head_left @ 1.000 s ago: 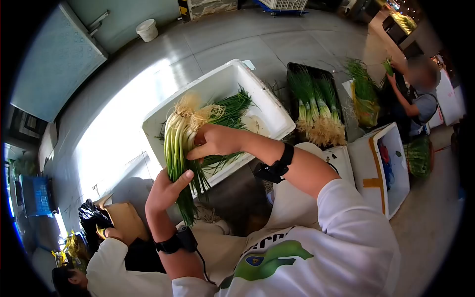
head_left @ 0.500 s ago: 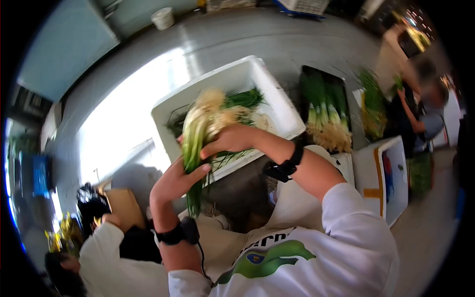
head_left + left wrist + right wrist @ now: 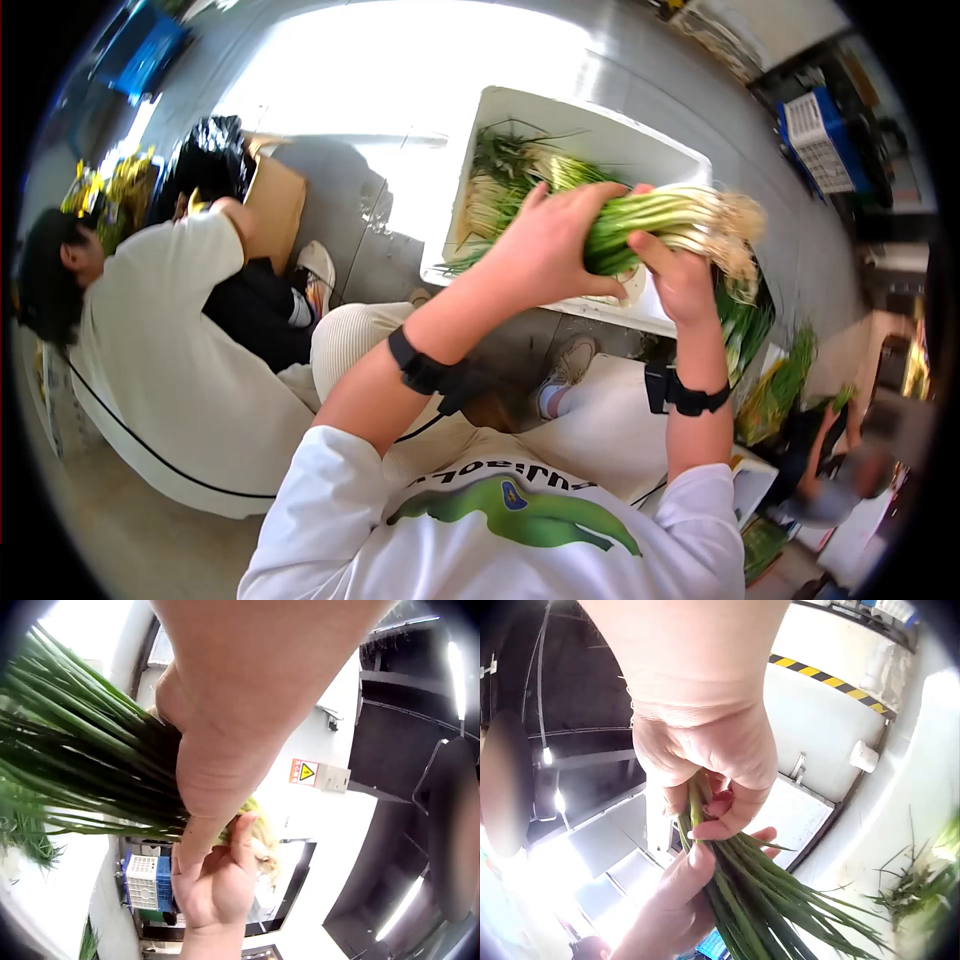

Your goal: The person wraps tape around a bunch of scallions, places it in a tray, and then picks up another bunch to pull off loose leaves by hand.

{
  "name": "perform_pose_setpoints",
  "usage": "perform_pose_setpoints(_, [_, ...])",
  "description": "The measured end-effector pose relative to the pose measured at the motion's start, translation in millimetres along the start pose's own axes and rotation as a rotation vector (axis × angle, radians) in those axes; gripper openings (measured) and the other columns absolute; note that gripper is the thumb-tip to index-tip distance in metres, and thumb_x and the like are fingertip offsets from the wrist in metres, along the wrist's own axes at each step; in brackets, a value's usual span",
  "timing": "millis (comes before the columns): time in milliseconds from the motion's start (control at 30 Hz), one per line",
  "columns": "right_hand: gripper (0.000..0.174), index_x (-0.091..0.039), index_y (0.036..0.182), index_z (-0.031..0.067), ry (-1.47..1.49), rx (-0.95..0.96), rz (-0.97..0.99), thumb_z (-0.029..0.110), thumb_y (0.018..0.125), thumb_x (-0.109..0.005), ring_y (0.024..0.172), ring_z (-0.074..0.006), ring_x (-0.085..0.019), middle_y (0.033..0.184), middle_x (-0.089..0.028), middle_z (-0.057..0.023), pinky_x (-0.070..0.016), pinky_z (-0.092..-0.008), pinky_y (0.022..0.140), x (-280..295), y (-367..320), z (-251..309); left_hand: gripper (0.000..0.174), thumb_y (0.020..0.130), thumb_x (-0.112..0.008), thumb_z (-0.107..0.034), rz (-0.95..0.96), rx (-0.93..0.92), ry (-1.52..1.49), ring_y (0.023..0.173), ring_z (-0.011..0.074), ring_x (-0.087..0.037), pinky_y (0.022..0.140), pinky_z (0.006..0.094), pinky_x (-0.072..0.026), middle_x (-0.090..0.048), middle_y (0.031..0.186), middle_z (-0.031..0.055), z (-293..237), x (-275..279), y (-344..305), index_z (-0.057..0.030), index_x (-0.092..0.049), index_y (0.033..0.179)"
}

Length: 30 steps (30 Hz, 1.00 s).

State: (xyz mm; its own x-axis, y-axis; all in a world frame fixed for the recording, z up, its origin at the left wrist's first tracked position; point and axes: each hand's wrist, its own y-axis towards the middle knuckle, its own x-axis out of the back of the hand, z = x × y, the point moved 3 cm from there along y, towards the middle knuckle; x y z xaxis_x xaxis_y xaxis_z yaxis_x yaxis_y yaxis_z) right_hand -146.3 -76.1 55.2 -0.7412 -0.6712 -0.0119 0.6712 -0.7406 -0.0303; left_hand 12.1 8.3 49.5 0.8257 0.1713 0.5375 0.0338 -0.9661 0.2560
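Observation:
A bunch of green onions (image 3: 665,212) lies level across both hands in the head view, its pale roots pointing right. My left hand (image 3: 560,240) wraps the green leaf part, with the thumb on the near side. Nearer the white stems, my right hand (image 3: 680,285) grips the bunch from the front. Long green leaves (image 3: 82,742) fan out past the left hand in the left wrist view. Below the hands stands a white foam box (image 3: 655,132), with more green onions (image 3: 495,195) in its left part.
Another person (image 3: 170,370) sits close on my left, near a cardboard box (image 3: 275,205) and a black plastic bag (image 3: 212,160). More green onions (image 3: 742,325) lie beyond my right wrist, then a yellow bag of greens (image 3: 775,400). A second person (image 3: 840,485) is farther right.
The bunch has turned from upright, roots away from me, to level with roots to the right. Both hands moved right with it. The head view has swung left.

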Motion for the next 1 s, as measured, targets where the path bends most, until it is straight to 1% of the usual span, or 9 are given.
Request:
perform_pose_setpoints(33, [0.048,-0.05,0.132,-0.0018,0.022,0.057,-0.037,0.015,0.092,-0.07,0.096,-0.0139,-0.06,0.118,-0.061,-0.0096,-0.0519,-0.0275,0.068,2.3,0.9,-4.1,0.088,0.063,-0.088,-0.043,0.011,0.015,-0.003,0.124,0.0349,-0.052,0.111,0.053,-0.0335,-0.059,0.124,0.017,3.2,-6.2,-1.0,-0.0019,-0.046,0.13])
perform_pose_setpoints(100, [0.048,-0.047,0.133,-0.0011,0.153,-0.037,-0.016,0.014,0.093,-0.068,0.096,-0.0141,-0.058,0.116,-0.06,-0.0092,-0.0505,-0.0277,0.069,3.5,1.3,-4.5,0.079,0.063,-0.087,-0.043,-0.143,-0.094,0.128,0.117,0.033,-0.058,0.114,0.0563,-0.0274,-0.064,0.114,0.0165,12.2,-15.1,-4.1,-0.0015,-0.052,0.12])
perform_pose_setpoints(267, [0.045,-0.047,0.133,0.0011,0.213,-0.077,-0.03,0.02,0.096,-0.065,0.089,-0.0149,-0.06,0.117,-0.059,-0.01,-0.0484,-0.0273,0.062,13.2,6.7,-3.9,0.074,0.067,-0.085,-0.031,-0.028,0.094,-0.252,0.096,0.0359,-0.065,0.088,0.0446,-0.0513,-0.066,0.099,0.0171,15.8,-13.8,-1.9,-0.0021,-0.048,0.123])
perform_pose_setpoints(367, [0.053,-0.044,0.137,0.001,0.133,-0.069,-0.013,0.031,0.098,-0.061,0.079,-0.0091,-0.057,0.115,-0.06,-0.0082,-0.0429,-0.0223,0.053,15.6,15.3,-1.9,0.072,0.068,-0.083,-0.026,-0.074,0.058,-0.24,0.093,0.037,-0.066,0.076,0.0419,-0.0537,-0.065,0.101,0.0197,21.6,-16.9,0.3,-0.0022,-0.046,0.125])
perform_pose_setpoints(500, [0.054,-0.045,0.136,0.0003,0.058,-0.125,0.073,0.037,0.098,-0.059,0.078,-0.0074,-0.056,0.114,-0.06,-0.0074,-0.0412,-0.0212,0.051,19.0,31.5,-5.6,0.066,0.07,-0.079,-0.022,-0.026,0.115,-0.299,0.091,0.0395,-0.065,0.079,0.0431,-0.0528,-0.065,0.101,0.0208,34.2,-22.3,4.5,-0.0012,-0.047,0.123])
perform_pose_setpoints(700, [0.068,-0.037,0.143,-0.0011,0.111,-0.221,0.139,0.042,0.095,-0.061,0.082,-0.006,-0.054,0.122,-0.057,-0.0069,-0.0406,-0.0202,0.057,12.1,73.0,-20.8,0.056,0.067,-0.077,-0.018,-0.01,0.242,-0.344,0.087,0.0405,-0.065,0.078,0.0439,-0.0531,-0.065,0.089,0.0248,55.3,-18.0,15.4,0.0028,-0.048,0.11])
perform_pose_setpoints(833, [0.076,-0.035,0.147,0.0026,0.124,-0.232,0.369,0.032,0.088,-0.074,0.119,-0.0184,-0.054,0.127,-0.057,-0.0088,-0.0493,-0.0309,0.093,11.3,112.1,-40.8,0.054,0.068,-0.074,-0.019,-0.03,0.513,-0.292,0.087,0.0377,-0.068,0.079,0.0421,-0.0536,-0.067,0.091,0.0248,77.9,-3.6,24.4,0.0032,-0.051,0.112])
perform_pose_setpoints(900, [0.071,-0.039,0.145,0.0043,0.0,-0.422,0.412,0.026,0.087,-0.074,0.117,-0.0169,-0.055,0.129,-0.056,-0.0073,-0.0493,-0.0315,0.092,37.8,144.9,-69.9,0.05,0.068,-0.074,-0.02,-0.198,0.49,-0.344,0.085,0.0427,-0.067,0.079,0.0455,-0.0546,-0.066,0.086,0.0267,93.3,-0.5,29.4,0.0041,-0.051,0.105])
perform_pose_setpoints(1000, [0.042,-0.064,0.119,0.0038,-0.567,-0.402,0.323,0.024,0.084,-0.075,0.097,-0.0154,-0.064,0.107,-0.068,-0.0061,-0.0513,-0.0302,0.083,87.3,203.5,-161.9,0.046,0.07,-0.072,-0.018,-0.289,0.6,-0.464,0.084,0.0303,-0.068,0.078,0.0375,-0.0533,-0.067,0.089,0.0193,114.3,5.9,36.4,0.004,-0.054,0.107])
